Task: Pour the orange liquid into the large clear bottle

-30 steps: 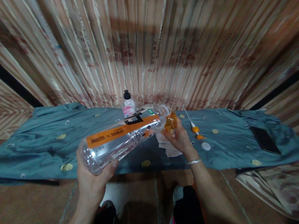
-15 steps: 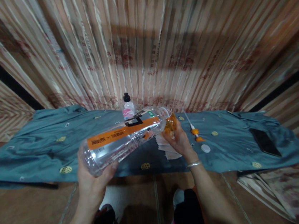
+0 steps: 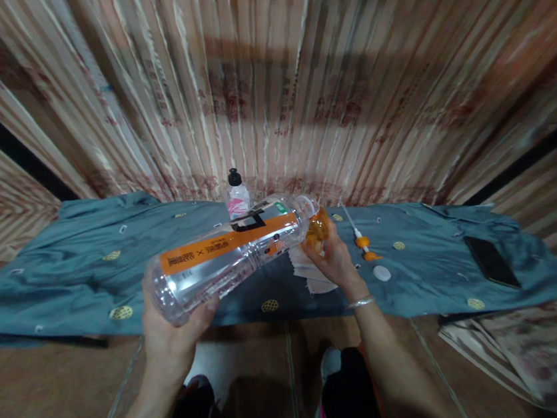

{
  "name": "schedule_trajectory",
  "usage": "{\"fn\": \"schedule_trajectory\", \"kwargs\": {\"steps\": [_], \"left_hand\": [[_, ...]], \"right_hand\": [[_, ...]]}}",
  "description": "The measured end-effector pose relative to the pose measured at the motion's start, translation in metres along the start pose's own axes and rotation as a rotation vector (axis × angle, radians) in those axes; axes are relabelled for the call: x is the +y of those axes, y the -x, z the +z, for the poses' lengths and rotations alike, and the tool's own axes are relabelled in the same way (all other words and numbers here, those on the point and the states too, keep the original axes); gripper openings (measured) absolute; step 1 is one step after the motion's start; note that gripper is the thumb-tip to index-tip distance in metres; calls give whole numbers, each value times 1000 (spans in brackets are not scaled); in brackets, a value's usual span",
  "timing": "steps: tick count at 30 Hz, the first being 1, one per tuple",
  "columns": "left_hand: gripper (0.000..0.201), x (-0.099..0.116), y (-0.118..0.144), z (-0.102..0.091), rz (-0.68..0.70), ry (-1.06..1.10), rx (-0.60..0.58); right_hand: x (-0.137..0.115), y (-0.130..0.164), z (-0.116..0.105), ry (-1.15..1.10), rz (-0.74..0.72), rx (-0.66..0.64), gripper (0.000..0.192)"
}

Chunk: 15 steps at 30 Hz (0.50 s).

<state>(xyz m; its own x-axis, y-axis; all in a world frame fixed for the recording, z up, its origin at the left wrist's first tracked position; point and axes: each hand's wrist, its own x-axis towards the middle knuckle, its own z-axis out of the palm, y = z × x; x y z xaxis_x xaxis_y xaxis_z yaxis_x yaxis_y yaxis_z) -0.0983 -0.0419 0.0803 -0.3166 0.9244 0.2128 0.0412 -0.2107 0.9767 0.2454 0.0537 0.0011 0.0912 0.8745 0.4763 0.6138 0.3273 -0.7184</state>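
Note:
My left hand [image 3: 175, 335] is wrapped round the base of a large clear plastic bottle [image 3: 228, 258] with an orange and silver label. The bottle lies tilted on a slant, its uncapped neck lower-angled toward the right. In my right hand [image 3: 331, 256] is a small amber bottle [image 3: 317, 228], held against the mouth of the clear bottle. Whether liquid passes between them I cannot tell. Under my right hand lie white paper tissues [image 3: 314, 279] on the cloth. An orange and white pump head [image 3: 361, 243] and a white round cap [image 3: 381, 273] lie to its right.
A small bottle with a black cap [image 3: 236, 193] stands behind the clear bottle. A black phone [image 3: 492, 262] lies at the right end of the green cloth [image 3: 74, 272]. A striped curtain [image 3: 263, 70] hangs close behind.
The view has shifted very slightly. The clear bottle has rolled a little in my left hand, so its label shows slightly turned; both hands keep their holds.

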Motion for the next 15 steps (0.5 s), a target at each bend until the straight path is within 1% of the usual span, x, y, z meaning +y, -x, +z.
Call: {"fn": "schedule_trajectory", "kwargs": {"steps": [4,9,15], "left_hand": [[108,-1,0,-2,20,-7,-13],[104,-3,-1,-3,37,-25,-21],[108,0,0,-2,1,-17,6]], "right_hand": [[2,0,1,-8,-17,21,83],[2,1,3,3,-26,19,82],[2,1,3,27,-27,16,83]]}}
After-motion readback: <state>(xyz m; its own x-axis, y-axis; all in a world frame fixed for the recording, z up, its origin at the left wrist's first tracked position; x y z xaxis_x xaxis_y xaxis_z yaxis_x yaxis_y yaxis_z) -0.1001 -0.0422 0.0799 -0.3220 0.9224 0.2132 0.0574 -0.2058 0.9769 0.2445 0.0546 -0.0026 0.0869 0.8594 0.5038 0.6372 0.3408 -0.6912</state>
